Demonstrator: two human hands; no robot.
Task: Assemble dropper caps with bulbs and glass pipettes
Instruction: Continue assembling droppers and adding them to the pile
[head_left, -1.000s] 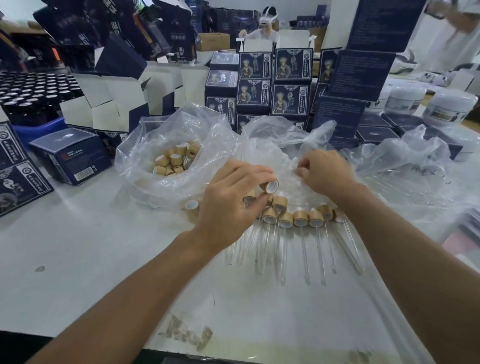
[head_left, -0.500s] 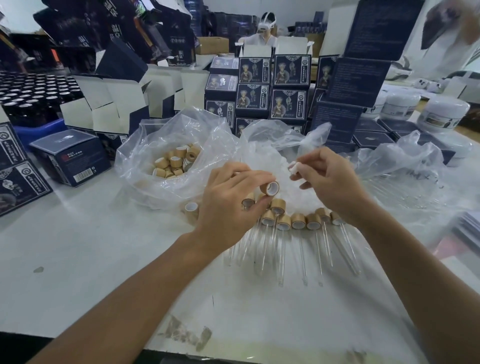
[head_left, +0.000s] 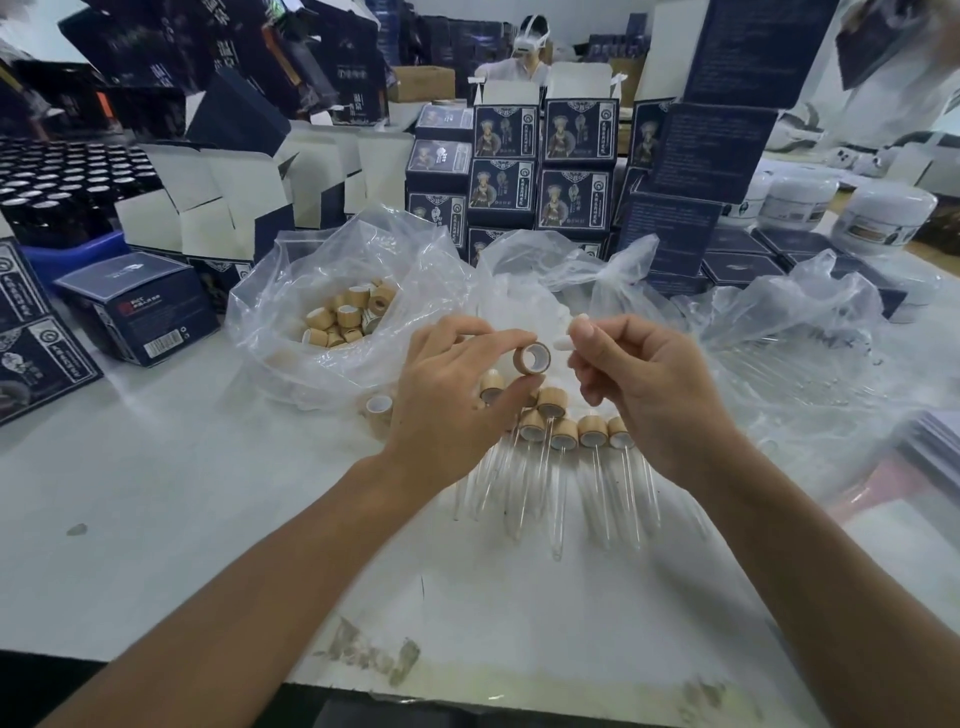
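Note:
My left hand (head_left: 447, 395) pinches a bamboo-coloured dropper cap (head_left: 532, 357) between thumb and forefinger, its open end facing right. My right hand (head_left: 644, 395) holds a small white rubber bulb (head_left: 563, 343) by its end, a short gap from the cap. Below the hands lies a row of finished droppers (head_left: 563, 441), caps up and glass pipettes pointing toward me. One loose cap (head_left: 378, 408) sits on the table left of the row.
A clear bag of loose caps (head_left: 343, 317) lies back left, a bag of white bulbs (head_left: 519, 296) behind my hands, and a bag of glass pipettes (head_left: 810, 364) at right. Dark blue boxes (head_left: 540, 171), white jars (head_left: 883, 218) and a person far behind ring the white table (head_left: 156, 493).
My right hand has come out of the bulb bag with a white bulb and moved toward the cap. My left hand has lifted the cap a little higher.

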